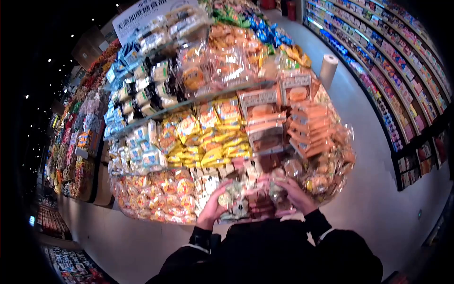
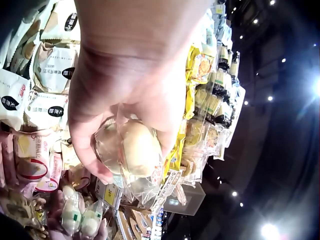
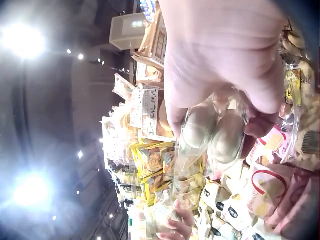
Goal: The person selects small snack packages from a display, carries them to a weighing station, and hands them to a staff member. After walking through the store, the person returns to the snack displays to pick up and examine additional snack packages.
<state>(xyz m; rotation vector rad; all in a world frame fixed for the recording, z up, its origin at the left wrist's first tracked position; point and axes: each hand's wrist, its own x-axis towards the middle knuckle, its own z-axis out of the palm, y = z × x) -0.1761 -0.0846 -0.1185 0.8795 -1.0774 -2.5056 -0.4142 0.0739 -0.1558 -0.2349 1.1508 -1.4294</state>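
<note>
Near the front edge of a heaped snack display, my left hand [image 1: 213, 206] grips a round, cream-coloured bun [image 2: 129, 147] in clear wrapping, thumb and fingers around its sides. Farther right, my right hand [image 1: 298, 195] holds two clear packs side by side, each with smooth, pale, egg-shaped buns [image 3: 227, 137] inside. Green labels show on these packs in the left wrist view. Between and below the hands lie white packets with black leaf marks [image 2: 48, 111] and pink-and-white packets [image 2: 32, 155]. The palms and some fingertips are hidden.
Yellow snack packets [image 1: 213, 137] fill the tier beyond the hands, with orange packs [image 1: 309, 130] to their right. A glass tier edge [image 1: 203, 98] crosses the display. Round red-and-cream packs [image 1: 156, 194] lie front left. A white roll [image 1: 329, 66] stands at the right side.
</note>
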